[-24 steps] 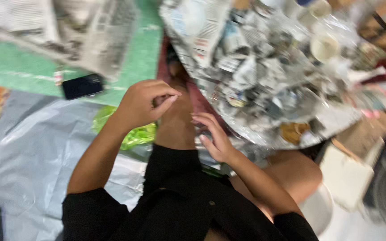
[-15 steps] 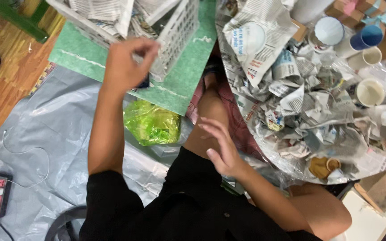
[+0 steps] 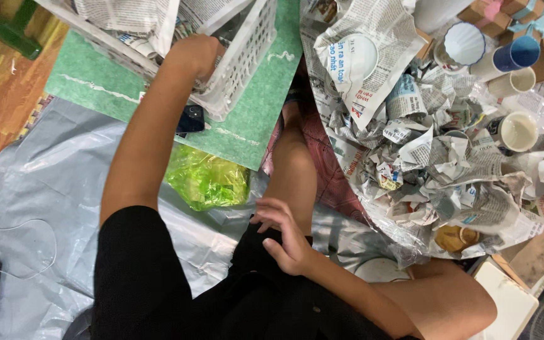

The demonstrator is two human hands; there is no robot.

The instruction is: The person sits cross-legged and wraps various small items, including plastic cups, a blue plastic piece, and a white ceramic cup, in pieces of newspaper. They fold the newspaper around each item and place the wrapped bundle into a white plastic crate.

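At the upper left, on the green mat (image 3: 256,119): left hand (image 3: 195,55) reaching into white plastic basket (image 3: 243,60) of newspaper sheets (image 3: 127,16), grip hidden; right hand (image 3: 284,236) loosely open, empty, above lap; step judged sheet-fetching, clean single-sheet pinch needed

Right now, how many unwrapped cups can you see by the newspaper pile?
4: a white fluted cup and a blue cup at top right, a cream cup below them, and a white cup lower right. Others may hide under the crumpled newspaper.
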